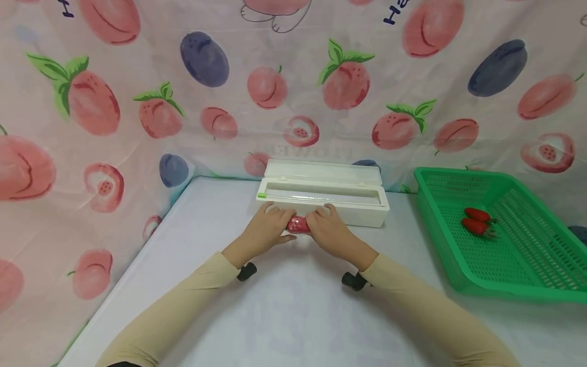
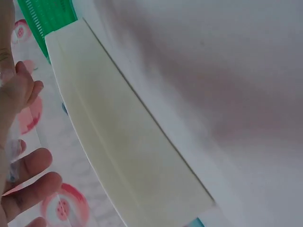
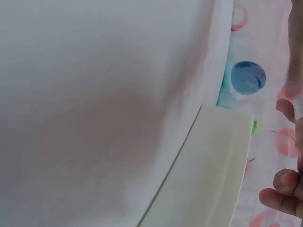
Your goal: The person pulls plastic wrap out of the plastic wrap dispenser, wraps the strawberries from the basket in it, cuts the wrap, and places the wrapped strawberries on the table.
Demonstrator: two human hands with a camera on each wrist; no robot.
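Nearest the head camera, beige sleeves (image 1: 169, 303) reach forward over the white table (image 1: 293, 321). The left hand (image 1: 266, 229) and right hand (image 1: 331, 232) grip opposite ends of a shiny red bundle (image 1: 298, 225), in front of the open-lidded white box (image 1: 321, 211). The step appears to be tightening clear wrap around it; the next move likely calls for securing both ends. The box limits forward reach, the green basket (image 1: 440, 244) bounds the right, and open tabletop lies nearer the body.
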